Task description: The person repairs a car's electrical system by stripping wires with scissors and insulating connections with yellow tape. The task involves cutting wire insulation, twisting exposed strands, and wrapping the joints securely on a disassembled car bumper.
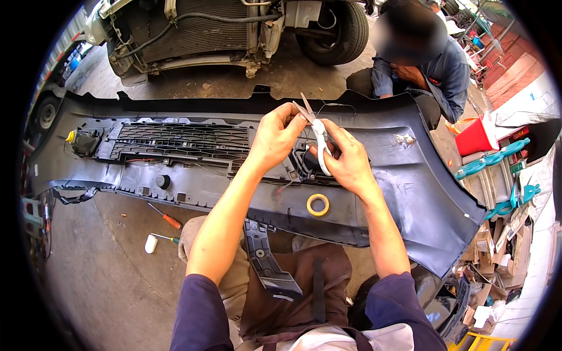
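Note:
My right hand [350, 159] grips a pair of scissors [320, 136] by its white handles, with the blades pointing up and slightly parted. Close beside the blades, the thumb and fingers of my left hand [274, 137] are pinched together. What they hold, if anything, is too small to make out. Both hands are above a large black car bumper [383, 202], which lies with its inner side up. Behind the scissors runs a thin dark wire [345, 106]. Nearer to me, a roll of yellow tape [309, 206] rests on the bumper.
Across the bumper's middle runs a mesh grille [181, 140]. A black bracket [261, 254] is by my lap. A screwdriver [171, 221] lies on the floor at left. Beyond stand a stripped car front [199, 35] and a crouching person [453, 76]; a red container [473, 139] is at right.

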Available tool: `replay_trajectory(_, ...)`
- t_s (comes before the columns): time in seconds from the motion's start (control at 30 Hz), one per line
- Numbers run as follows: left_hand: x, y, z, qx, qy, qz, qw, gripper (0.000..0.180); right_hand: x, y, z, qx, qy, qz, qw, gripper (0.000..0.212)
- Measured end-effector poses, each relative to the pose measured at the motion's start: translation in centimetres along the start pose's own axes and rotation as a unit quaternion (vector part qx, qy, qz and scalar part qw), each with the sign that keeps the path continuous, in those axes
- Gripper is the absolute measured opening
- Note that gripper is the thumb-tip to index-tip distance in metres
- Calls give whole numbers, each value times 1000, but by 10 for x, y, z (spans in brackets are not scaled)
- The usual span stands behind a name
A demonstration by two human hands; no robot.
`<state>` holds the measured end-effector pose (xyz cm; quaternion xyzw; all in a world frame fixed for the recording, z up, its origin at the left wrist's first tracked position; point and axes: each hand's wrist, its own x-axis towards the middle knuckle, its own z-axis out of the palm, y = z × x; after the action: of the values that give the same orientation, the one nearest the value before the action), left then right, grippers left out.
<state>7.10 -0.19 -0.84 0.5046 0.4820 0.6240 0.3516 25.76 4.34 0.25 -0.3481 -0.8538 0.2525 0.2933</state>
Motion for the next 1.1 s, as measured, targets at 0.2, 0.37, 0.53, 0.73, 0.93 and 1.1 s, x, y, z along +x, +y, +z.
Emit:
replay_trajectory(0.2,3,-2,-6,-9,-32,-16,999,18,3,11,-4,9,-19,-29,999,55)
replay_trajectory(0.37,2,1,-7,19,-26,-49,998,20,-3,-5,-9,78,-49,12,996,55)
replay_trajectory(0.53,0,6,3,-29,-10,-41,999,21,-5,-2,-16,333,-145,126,923,45)
replay_trajectory(0.73,1,5,3,-133,-67,-73,986,23,-7,8,-27,484,-213,183,829,43)
replay_trajectory(0.93,4,3,-1,-174,-114,-89,974,22,-7,12,-35,522,-235,183,799,42)
replay_trajectory(1.1,4,2,-2,-198,-134,-94,966,24,-8,17,-39,549,-262,165,777,43)
